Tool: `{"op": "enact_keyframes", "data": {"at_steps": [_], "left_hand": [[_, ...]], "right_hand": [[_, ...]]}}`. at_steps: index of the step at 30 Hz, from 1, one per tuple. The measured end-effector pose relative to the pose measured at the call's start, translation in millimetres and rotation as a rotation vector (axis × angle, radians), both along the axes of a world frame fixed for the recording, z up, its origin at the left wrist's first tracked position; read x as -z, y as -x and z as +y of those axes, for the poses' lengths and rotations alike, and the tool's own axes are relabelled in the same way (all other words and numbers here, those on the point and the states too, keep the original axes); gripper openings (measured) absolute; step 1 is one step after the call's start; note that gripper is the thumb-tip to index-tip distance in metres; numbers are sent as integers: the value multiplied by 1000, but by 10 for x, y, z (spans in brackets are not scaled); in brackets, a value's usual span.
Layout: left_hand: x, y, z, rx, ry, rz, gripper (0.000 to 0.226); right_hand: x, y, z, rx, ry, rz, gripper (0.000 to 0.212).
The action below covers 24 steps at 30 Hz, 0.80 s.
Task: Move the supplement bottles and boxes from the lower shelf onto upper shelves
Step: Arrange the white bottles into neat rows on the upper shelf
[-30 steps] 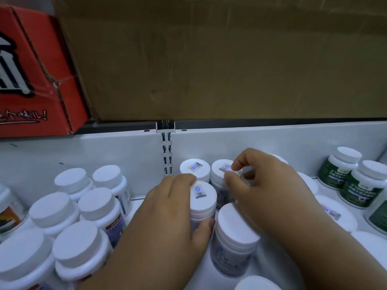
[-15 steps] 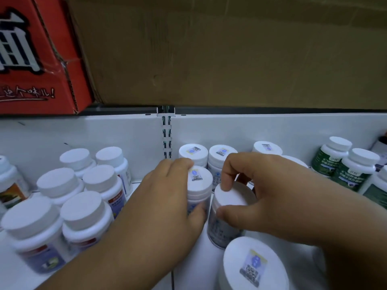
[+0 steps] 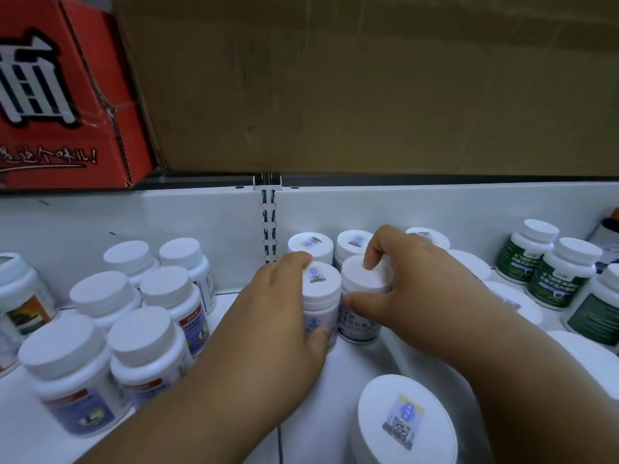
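Two white-capped supplement bottles stand side by side in the middle of a white shelf (image 3: 351, 366). My left hand (image 3: 268, 316) wraps the left bottle (image 3: 323, 289), whose cap bears a small sticker. Around the right bottle (image 3: 363, 279), which has a plain cap, my right hand (image 3: 415, 289) is closed, with the forefinger on the cap and the thumb against its side. Both bottles stand upright on the shelf. Behind them two more sticker-capped bottles (image 3: 310, 244) touch the back wall.
Several white-capped bottles (image 3: 144, 336) crowd the left of the shelf. Green-labelled bottles (image 3: 562, 272) stand at the right. A large sticker-capped bottle (image 3: 405, 420) rises at the front. Above, a brown cardboard box (image 3: 368, 85) and a red carton (image 3: 63, 95) sit on the upper shelf.
My right hand came off the rear bottles and closed on the plain-capped bottle, which now stands next to the left one. The view shifted back and upward.
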State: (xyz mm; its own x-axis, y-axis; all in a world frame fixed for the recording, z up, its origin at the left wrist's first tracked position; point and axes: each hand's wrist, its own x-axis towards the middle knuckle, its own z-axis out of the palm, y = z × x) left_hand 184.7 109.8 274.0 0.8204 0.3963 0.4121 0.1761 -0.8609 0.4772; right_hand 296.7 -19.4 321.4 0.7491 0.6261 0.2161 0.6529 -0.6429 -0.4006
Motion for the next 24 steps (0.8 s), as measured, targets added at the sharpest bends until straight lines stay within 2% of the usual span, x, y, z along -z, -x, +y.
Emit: {"op": "enact_keyframes", "data": {"at_steps": [24], "left_hand": [[-7,-60,-34,-69,67,22,78]], "right_hand": [[22,-54,-2,-23,-86,134,39]]}}
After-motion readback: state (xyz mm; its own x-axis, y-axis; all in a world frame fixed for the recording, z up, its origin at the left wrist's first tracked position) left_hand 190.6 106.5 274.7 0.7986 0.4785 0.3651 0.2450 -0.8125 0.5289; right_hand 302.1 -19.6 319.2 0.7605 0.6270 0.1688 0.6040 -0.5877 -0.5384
